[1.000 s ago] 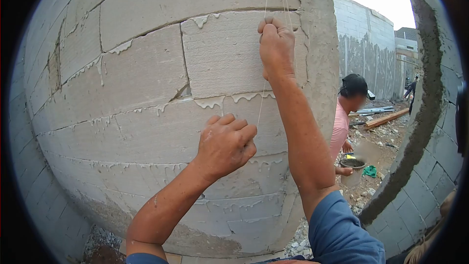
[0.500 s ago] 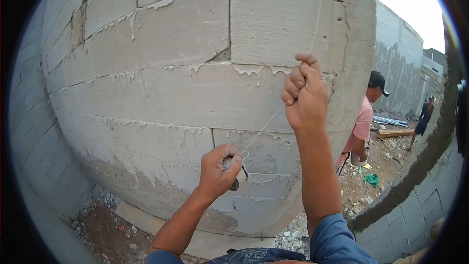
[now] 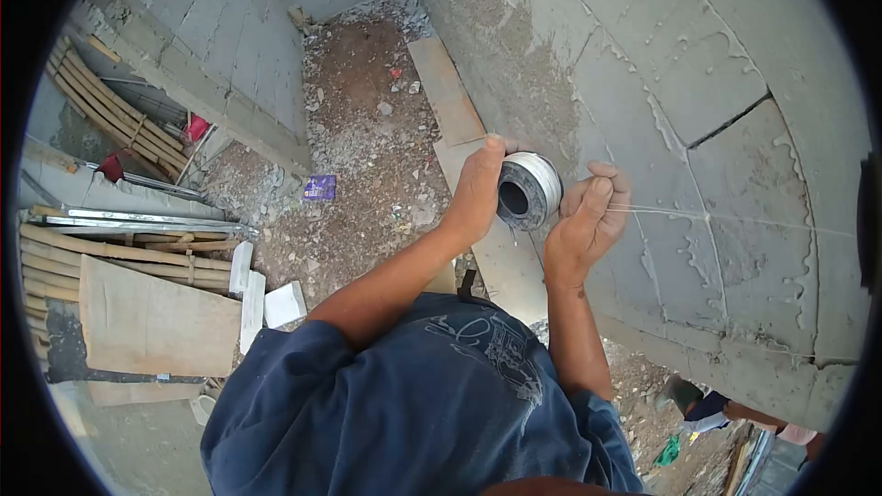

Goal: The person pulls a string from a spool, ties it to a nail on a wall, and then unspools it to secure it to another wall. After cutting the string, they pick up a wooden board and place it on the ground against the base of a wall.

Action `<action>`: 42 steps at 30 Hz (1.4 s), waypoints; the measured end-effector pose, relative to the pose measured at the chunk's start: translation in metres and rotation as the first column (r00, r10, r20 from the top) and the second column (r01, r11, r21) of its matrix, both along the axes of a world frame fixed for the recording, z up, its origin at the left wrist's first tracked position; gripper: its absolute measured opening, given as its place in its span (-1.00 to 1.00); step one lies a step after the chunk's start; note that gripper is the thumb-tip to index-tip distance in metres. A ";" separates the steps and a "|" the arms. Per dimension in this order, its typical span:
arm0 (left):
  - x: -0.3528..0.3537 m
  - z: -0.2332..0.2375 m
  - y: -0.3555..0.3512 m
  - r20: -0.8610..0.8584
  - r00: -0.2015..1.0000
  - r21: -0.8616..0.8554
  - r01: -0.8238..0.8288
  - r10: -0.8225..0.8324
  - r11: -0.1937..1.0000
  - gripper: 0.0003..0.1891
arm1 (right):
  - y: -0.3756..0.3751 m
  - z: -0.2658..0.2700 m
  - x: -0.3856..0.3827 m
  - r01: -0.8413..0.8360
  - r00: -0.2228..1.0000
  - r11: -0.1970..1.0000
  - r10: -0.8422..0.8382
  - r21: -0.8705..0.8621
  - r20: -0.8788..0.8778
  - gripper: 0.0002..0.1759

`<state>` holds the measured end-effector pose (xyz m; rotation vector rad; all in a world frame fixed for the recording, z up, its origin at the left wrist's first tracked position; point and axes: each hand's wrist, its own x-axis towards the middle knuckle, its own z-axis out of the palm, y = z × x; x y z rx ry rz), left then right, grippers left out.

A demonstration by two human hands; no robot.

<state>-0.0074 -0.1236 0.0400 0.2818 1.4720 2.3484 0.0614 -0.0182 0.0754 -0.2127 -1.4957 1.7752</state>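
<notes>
My left hand [image 3: 477, 191] is closed round one side of a string spool [image 3: 547, 182], a dark reel with a hollow core and white string wound on it. Close by on the right, my right hand [image 3: 586, 222] has its fingers pinched on the string [image 3: 680, 212]. From those fingers the thin line runs rightward, past the block wall [image 3: 661, 174]. Both hands are in front of my chest, with the spool between them. The far end of the string is too faint to make out.
Boards [image 3: 450, 96] lie along the wall's foot on rubble-strewn ground. Bamboo poles [image 3: 119, 110], a wooden sheet [image 3: 156, 317] and white blocks [image 3: 285, 304] are at the left. Another person's arm [image 3: 758, 416] shows at lower right, near a green scrap [image 3: 669, 449].
My view has swung down and left. My right hand has come down from high on the wall to beside the spool, still pinching the string.
</notes>
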 end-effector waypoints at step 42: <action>-0.253 -0.171 -0.319 0.292 0.831 -0.351 -0.369 0.474 0.861 -0.61 | -0.097 -0.057 -0.172 -0.325 0.871 0.941 0.337 -0.096 0.357 -0.50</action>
